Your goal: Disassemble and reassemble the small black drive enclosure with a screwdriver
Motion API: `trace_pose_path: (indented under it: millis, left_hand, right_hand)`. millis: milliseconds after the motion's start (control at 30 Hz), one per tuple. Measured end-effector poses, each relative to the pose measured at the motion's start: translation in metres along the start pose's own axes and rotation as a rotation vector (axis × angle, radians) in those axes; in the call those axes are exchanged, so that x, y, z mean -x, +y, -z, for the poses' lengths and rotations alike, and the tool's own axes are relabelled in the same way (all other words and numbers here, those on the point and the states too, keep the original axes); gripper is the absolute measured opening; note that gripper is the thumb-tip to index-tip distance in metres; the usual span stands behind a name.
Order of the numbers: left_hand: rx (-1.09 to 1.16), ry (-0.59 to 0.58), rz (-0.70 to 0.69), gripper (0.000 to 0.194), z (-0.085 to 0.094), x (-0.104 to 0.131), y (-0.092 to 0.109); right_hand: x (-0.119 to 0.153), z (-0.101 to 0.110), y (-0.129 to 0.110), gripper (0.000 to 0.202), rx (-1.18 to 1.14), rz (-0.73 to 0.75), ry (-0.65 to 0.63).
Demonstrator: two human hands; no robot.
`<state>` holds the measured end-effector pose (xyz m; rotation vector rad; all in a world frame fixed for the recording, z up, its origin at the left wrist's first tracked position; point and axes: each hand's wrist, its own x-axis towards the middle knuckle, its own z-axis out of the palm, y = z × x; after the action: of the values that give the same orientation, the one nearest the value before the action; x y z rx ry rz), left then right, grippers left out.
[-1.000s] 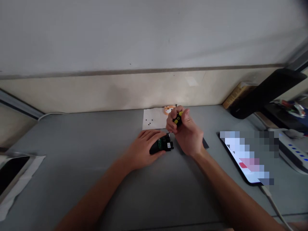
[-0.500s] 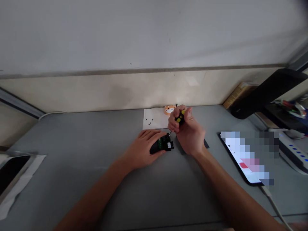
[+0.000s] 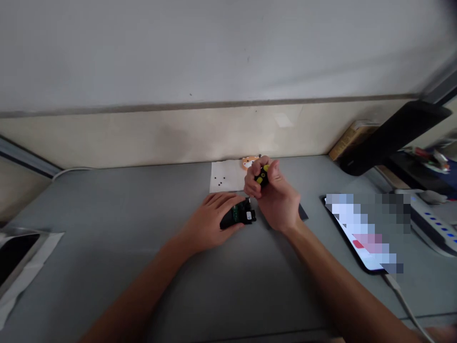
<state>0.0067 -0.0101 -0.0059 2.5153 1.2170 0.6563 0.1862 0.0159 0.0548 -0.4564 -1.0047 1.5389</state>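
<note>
On the grey table lies an opened black computer mouse [image 3: 228,220], its green circuit board [image 3: 234,213] and a small white label exposed. My left hand [image 3: 209,220] is closed around its left part, fingers over the far side and thumb along the near side. Above the mouse's right end, my right hand [image 3: 273,193] grips a screwdriver [image 3: 262,176] by its black and yellow handle. The tip is too hard to make out, so I cannot tell whether it touches the mouse. Behind, several tiny dark screws [image 3: 220,182] lie on a white paper [image 3: 228,172].
An orange-and-white animal-face item [image 3: 249,163] sits at the paper's far edge. A dark flat piece [image 3: 303,212] lies partly under my right wrist. Rightward are a lit phone [image 3: 364,238] with a cable, a power strip [image 3: 433,219] and a black cylinder [image 3: 392,138]. The wall stands behind.
The whole view has shifted slightly. My right hand with the screwdriver has moved a little left and turned slightly; my left hand keeps its hold on the mouse.
</note>
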Motion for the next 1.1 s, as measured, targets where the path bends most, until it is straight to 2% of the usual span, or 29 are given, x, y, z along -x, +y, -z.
trace_pose_path:
  millis: [500, 667, 767, 933, 1100]
  left_hand:
    - [0.007, 0.016, -0.019, 0.049, 0.000, 0.000, -0.001]
    - [0.005, 0.021, -0.015, 0.049, -0.001, 0.000, -0.001]
    - [0.016, 0.050, -0.026, 0.042, 0.000, 0.000, 0.001]
    - [0.052, 0.167, -0.045, 0.017, -0.001, 0.000, 0.001]
    - [0.083, 0.229, -0.048, 0.015, -0.001, -0.001, 0.001]
  right_hand:
    - [0.001, 0.000, 0.002, 0.041, 0.040, 0.018, 0.028]
    - [0.001, -0.001, 0.000, 0.040, 0.011, 0.010, 0.003]
    - [0.000, 0.000, -0.004, 0.040, -0.039, 0.007, 0.024]
    - [-0.002, 0.000, -0.012, 0.044, -0.102, -0.001, 0.087]
    - [-0.003, 0.000, -0.019, 0.048, -0.114, -0.022, 0.139]
